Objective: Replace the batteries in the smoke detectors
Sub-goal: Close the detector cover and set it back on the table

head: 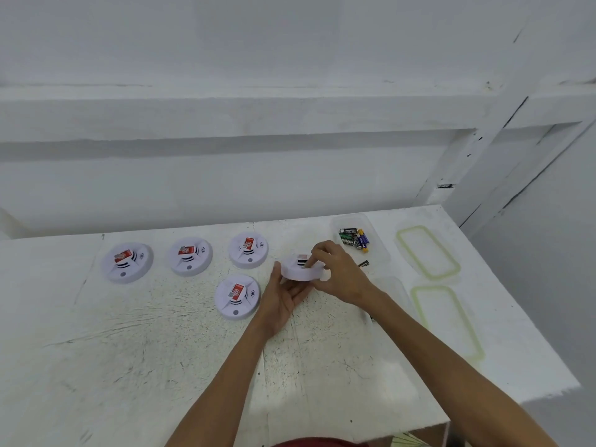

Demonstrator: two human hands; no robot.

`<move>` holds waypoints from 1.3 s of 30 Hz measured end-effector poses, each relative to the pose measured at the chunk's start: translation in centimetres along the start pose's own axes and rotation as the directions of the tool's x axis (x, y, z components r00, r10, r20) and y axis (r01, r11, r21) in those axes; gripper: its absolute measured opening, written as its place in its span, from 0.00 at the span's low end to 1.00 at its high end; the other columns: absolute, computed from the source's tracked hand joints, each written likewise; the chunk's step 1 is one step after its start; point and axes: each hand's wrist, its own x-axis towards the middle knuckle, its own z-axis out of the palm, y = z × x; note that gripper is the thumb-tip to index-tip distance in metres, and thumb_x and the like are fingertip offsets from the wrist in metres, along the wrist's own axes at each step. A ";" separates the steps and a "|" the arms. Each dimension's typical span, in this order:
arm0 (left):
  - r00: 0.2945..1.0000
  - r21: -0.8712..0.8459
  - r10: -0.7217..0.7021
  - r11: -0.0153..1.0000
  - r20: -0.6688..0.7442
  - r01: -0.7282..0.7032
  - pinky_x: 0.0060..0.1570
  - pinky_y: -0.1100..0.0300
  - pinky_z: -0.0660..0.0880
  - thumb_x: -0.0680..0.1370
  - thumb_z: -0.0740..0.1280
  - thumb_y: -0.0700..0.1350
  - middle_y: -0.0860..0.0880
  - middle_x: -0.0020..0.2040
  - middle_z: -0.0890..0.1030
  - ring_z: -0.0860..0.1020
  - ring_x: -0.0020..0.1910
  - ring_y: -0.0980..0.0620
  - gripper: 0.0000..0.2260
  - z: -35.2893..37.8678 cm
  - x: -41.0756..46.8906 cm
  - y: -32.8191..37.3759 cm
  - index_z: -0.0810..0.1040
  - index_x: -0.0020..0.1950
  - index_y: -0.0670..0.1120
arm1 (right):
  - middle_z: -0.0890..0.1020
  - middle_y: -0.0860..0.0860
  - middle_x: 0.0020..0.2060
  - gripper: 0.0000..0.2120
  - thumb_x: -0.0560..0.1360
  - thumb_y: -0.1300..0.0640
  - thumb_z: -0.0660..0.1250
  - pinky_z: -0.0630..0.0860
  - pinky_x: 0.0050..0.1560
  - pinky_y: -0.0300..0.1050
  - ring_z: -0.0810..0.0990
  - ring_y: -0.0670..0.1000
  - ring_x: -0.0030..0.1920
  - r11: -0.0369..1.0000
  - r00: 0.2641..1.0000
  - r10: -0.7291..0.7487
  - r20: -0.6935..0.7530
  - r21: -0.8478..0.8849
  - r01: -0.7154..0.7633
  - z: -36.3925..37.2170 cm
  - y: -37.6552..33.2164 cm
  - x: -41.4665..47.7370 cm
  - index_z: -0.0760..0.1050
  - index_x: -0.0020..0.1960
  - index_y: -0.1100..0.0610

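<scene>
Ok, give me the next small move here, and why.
Probably flip the smoke detector over: it is face up, held between the left hand and right hand, and no battery door shows on that face, so it is likely underneath.

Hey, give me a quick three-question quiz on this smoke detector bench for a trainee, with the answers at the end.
1. How many detectors lie on the table, not counting the held detector?
2. True or false: the batteries sit in a metal bowl at the table's left end.
3. Which hand grips the held detector? A. left only B. right only C. both

Key
1. Four.
2. False: they are in a clear tub at the far right.
3. C: the left hand and right hand both grip it.
</scene>
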 end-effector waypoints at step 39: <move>0.967 0.472 0.226 0.844 0.120 -0.255 0.71 0.41 0.73 0.76 0.73 0.37 0.49 0.77 0.72 0.73 0.74 0.46 0.37 -1.3 0.6 -1.4 0.61 0.82 0.51 | 0.82 0.53 0.55 0.18 0.81 0.46 0.65 0.84 0.42 0.44 0.84 0.52 0.50 0.612 0.800 0.566 0.197 0.550 -0.568 2.1 0.8 0.4 0.75 0.64 0.56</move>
